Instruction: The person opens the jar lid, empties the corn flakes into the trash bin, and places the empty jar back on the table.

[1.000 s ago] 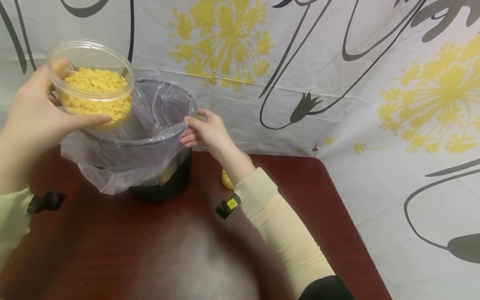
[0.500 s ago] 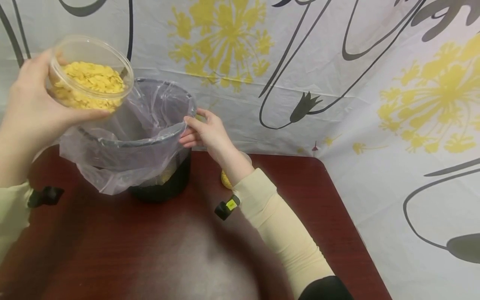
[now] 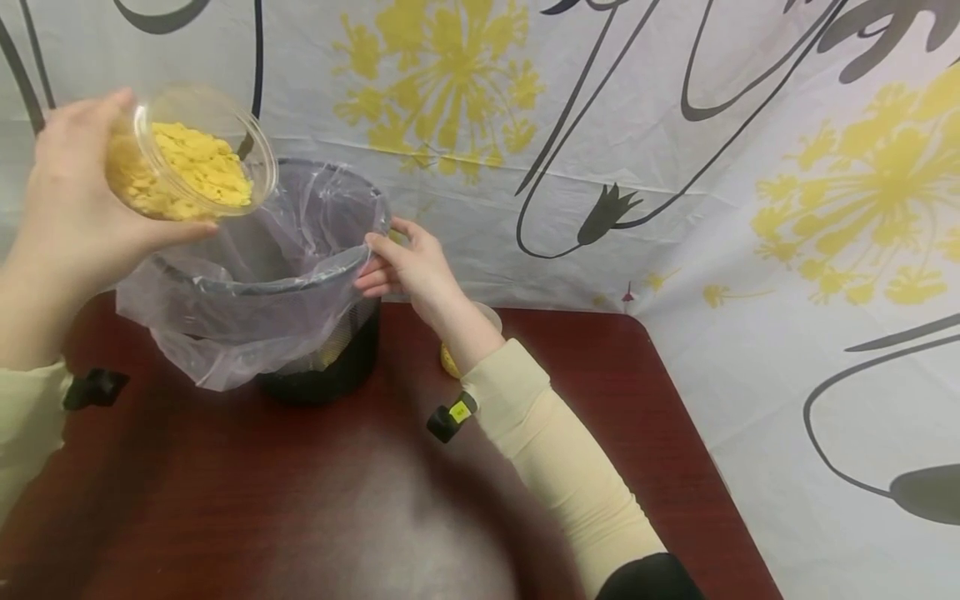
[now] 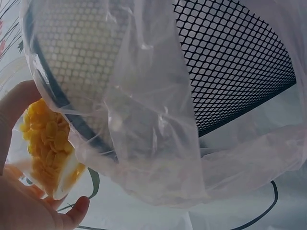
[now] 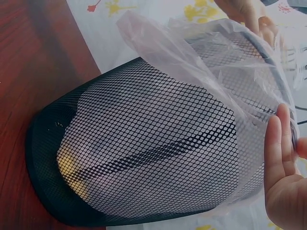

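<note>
The counter [image 3: 337,517] spreads in front of me, and on it, left of my middle, the bin [image 3: 318,385] stands upright with its mouth facing up. A thin bag [image 3: 225,329] lines it and folds over the rim, a loose skirt hanging outside. My right hand [image 3: 408,265] pinches the bin's right rim through the bag, some fingers lying along the outside. My left hand [image 3: 78,196] is curled round a clear tub [image 3: 138,179], held up above the bin's left side and, as far as I can tell, not touching it. The lean is what counts, I judge: the tub's axis runs from its base at the left to a mouth tipped rightward, toward the bin's mouth. Only my left hand is on it; the right is well apart. The yellow pieces [image 3: 202,167] lie near the tub's lower lip; I see none falling.
</note>
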`<move>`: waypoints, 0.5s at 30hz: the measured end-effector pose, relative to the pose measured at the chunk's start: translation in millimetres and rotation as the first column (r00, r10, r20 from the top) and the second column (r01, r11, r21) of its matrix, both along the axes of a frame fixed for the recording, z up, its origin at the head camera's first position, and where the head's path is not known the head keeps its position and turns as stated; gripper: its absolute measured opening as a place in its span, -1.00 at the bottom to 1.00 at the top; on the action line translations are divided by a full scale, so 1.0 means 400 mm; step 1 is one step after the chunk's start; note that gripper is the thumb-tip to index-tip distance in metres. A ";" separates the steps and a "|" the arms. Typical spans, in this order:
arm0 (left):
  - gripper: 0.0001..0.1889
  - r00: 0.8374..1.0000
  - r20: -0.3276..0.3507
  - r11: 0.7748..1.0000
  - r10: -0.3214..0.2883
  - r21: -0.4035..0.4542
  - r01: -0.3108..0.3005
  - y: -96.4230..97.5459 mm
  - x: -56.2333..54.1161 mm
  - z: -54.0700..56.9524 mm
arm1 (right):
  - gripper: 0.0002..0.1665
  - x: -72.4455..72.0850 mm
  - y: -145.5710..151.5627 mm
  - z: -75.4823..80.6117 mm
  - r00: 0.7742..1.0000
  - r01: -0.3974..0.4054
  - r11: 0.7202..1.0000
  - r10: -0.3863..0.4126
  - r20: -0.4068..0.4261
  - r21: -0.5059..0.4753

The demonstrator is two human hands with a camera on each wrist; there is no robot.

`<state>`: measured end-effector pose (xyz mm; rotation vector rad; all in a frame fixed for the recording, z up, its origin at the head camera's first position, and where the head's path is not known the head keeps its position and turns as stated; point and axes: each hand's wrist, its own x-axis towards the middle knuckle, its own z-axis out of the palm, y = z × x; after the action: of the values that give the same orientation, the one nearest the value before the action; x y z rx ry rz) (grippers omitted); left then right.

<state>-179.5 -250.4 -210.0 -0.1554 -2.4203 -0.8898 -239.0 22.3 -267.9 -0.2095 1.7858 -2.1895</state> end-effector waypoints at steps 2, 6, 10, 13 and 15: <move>0.18 1.000 -0.024 1.000 -0.018 -0.009 0.018 0.002 -0.001 -0.002 | -0.23 0.001 0.000 -0.001 1.000 -0.001 1.000 0.001 0.003 -0.003; 0.19 0.998 -0.055 0.999 -0.043 -0.020 0.042 0.004 -0.001 -0.004 | -0.22 0.003 0.000 -0.002 1.000 -0.003 1.000 0.003 0.002 -0.010; 0.18 0.996 -0.070 0.999 -0.046 -0.031 0.044 0.004 -0.003 -0.004 | -0.22 0.004 0.000 -0.002 1.000 0.000 1.000 0.000 0.001 -0.014; 0.17 0.997 -0.071 0.999 -0.040 -0.036 0.038 0.004 -0.004 -0.003 | -0.22 0.004 0.000 -0.001 1.000 0.001 1.000 -0.001 0.001 -0.013; 0.16 0.997 -0.067 0.999 -0.034 -0.042 0.031 0.004 -0.004 -0.002 | -0.22 0.004 0.000 0.000 1.000 0.003 1.000 -0.003 0.005 -0.014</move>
<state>-181.1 -248.7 -210.7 -0.2369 -2.3797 -0.8361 -237.6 22.3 -268.0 -0.2052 1.7697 -2.2030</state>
